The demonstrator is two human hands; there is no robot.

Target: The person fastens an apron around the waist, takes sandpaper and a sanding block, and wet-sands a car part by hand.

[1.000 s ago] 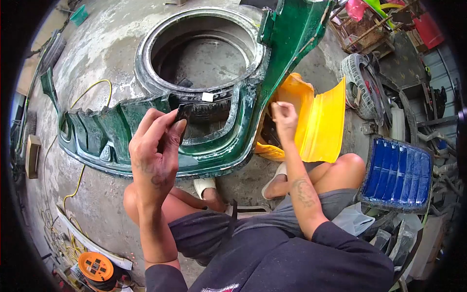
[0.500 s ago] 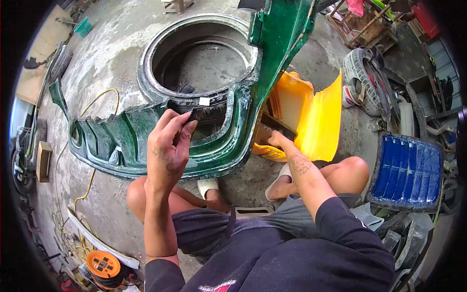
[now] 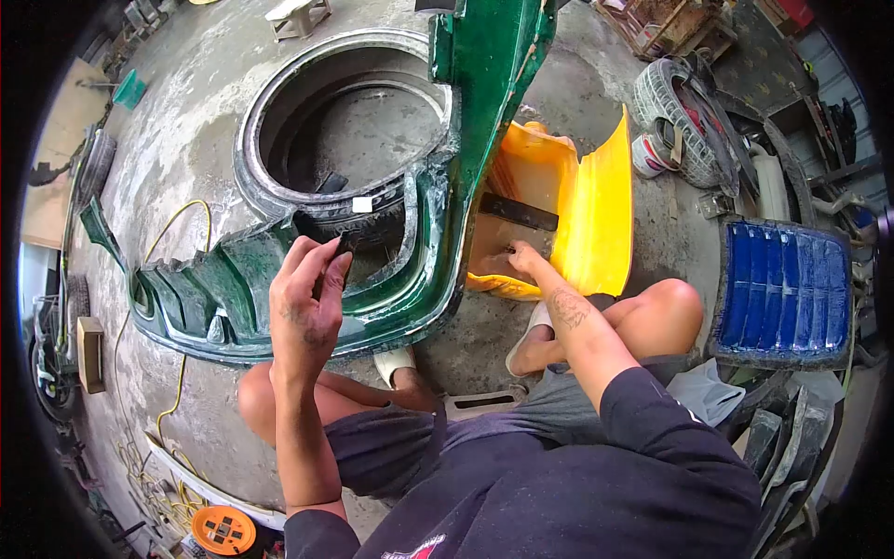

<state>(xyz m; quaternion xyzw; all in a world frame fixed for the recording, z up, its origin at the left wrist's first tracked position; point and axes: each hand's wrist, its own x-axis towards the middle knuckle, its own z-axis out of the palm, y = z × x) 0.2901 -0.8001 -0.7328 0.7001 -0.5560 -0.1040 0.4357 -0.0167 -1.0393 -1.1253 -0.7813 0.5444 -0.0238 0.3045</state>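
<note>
From my end I have 2 bare hands in view. My left hand (image 3: 305,300) is pinched narrow on a small dark piece (image 3: 346,244), held between thumb and fingers in front of the green panel (image 3: 410,305); I can't tell whether the piece touches it. My right hand (image 3: 528,258) reaches down into the yellow container (image 3: 605,224); its fingertips are hard to make out, so I cannot tell if they grip anything. A dark bar (image 3: 519,212) shows inside that container, just beyond the hand. The green panel overlaps the tire (image 3: 250,168), where 1 white square (image 3: 362,204) sits on the near side. The blue panel (image 3: 785,293) is well off to the right.
</note>
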